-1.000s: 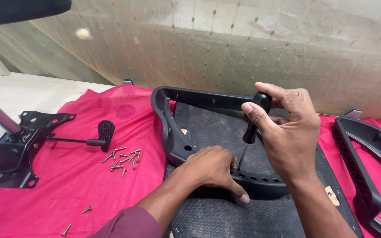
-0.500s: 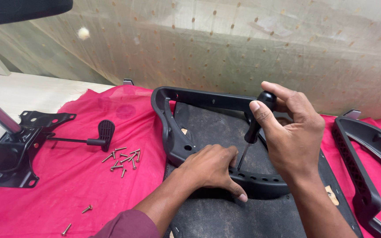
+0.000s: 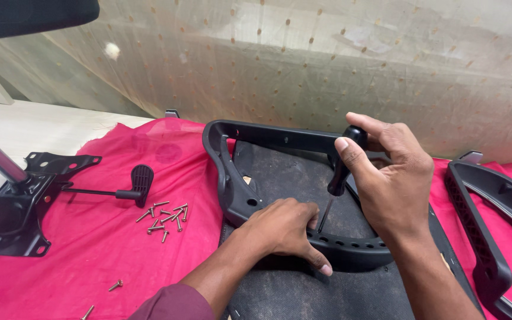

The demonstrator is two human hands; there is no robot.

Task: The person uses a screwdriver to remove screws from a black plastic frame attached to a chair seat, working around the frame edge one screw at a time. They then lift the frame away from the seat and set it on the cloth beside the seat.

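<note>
A black plastic chair armrest frame (image 3: 238,189) lies on a dark seat pad (image 3: 291,178) over a red cloth. My left hand (image 3: 282,228) presses down on the frame's near rail, fingers curled, steadying it. My right hand (image 3: 389,178) grips the black handle of a screwdriver (image 3: 342,169) held almost upright. Its metal tip meets the rail just right of my left hand's fingers. The screw under the tip is hidden.
A loose pile of several screws (image 3: 164,216) lies on the red cloth (image 3: 120,249) to the left, with two strays (image 3: 115,285) nearer me. A black chair mechanism with lever (image 3: 25,195) sits far left. A second armrest frame (image 3: 493,237) lies at the right edge.
My right hand has shifted its grip slightly on the screwdriver handle, the fingers rotating around it. My left hand and the armrest frame stay in place.
</note>
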